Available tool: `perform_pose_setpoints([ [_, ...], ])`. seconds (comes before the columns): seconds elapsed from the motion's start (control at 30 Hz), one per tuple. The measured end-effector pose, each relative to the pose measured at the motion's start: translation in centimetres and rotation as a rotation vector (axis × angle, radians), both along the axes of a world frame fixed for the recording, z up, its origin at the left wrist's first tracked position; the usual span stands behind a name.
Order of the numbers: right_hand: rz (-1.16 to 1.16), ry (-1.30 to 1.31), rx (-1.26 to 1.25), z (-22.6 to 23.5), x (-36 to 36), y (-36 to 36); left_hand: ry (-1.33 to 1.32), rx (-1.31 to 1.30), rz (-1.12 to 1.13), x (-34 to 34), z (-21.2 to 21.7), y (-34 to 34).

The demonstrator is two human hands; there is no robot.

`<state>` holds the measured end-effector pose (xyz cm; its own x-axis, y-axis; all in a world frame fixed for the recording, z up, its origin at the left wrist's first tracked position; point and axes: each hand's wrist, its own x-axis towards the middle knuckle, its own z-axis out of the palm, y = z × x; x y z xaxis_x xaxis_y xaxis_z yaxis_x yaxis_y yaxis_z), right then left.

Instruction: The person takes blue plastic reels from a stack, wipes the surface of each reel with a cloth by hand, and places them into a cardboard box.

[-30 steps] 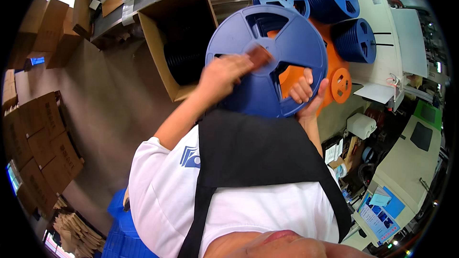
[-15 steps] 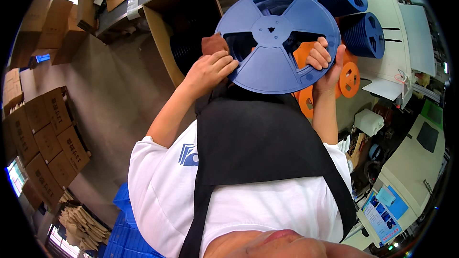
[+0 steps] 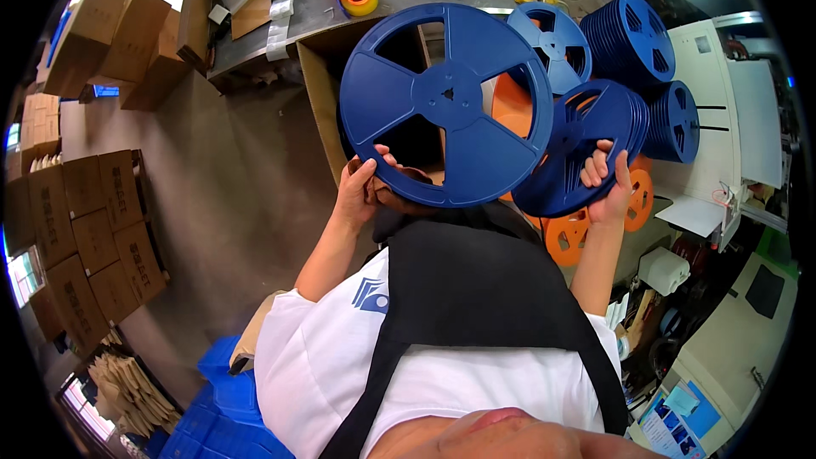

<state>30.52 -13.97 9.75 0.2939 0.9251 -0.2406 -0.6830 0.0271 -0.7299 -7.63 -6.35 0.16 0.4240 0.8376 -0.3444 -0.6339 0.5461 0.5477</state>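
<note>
Grey floor lies below, with an open carton (image 3: 319, 93) ahead. Left hand (image 3: 359, 191) grips the lower rim of a blue reel (image 3: 446, 102) held flat-on over the carton. Right hand (image 3: 608, 183) clamps a stack of blue reels (image 3: 582, 144), above orange reels (image 3: 586, 225).

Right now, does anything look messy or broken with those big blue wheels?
Nothing looks broken. The left hand holds one blue reel flat, and the right hand grips a tilted stack of blue reels. More reels lean loosely behind them.
</note>
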Motion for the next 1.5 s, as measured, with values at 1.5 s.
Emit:
perform_pose_setpoints([
  [1.5,-0.366,0.057,-0.309,-1.4,-7.0,-5.7,0.899,-0.172,-0.272,0.2,-24.2,14.2],
])
